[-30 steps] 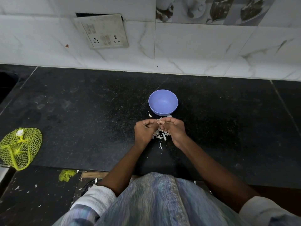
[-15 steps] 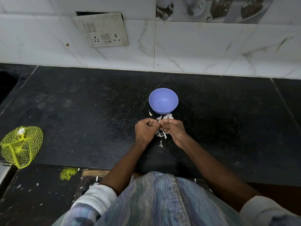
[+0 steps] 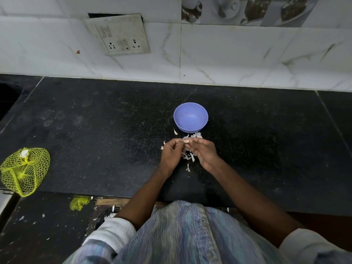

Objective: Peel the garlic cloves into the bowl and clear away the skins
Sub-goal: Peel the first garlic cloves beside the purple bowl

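Observation:
A small blue-violet bowl stands on the black stone counter, and I see nothing inside it. Just in front of the bowl, my left hand and my right hand meet fingertip to fingertip, both pinching a pale garlic clove. White garlic skins lie scattered on the counter under and between my hands. One loose piece lies at the bowl's left foot.
A yellow net bag lies at the counter's left front edge, with a scrap of yellow net on the lower ledge. A tiled wall with a switch plate closes the back. A dark sink opening sits far left.
My hands have stayed in front of the bowl, working the clove between the fingertips. The clove shows more plainly between them now.

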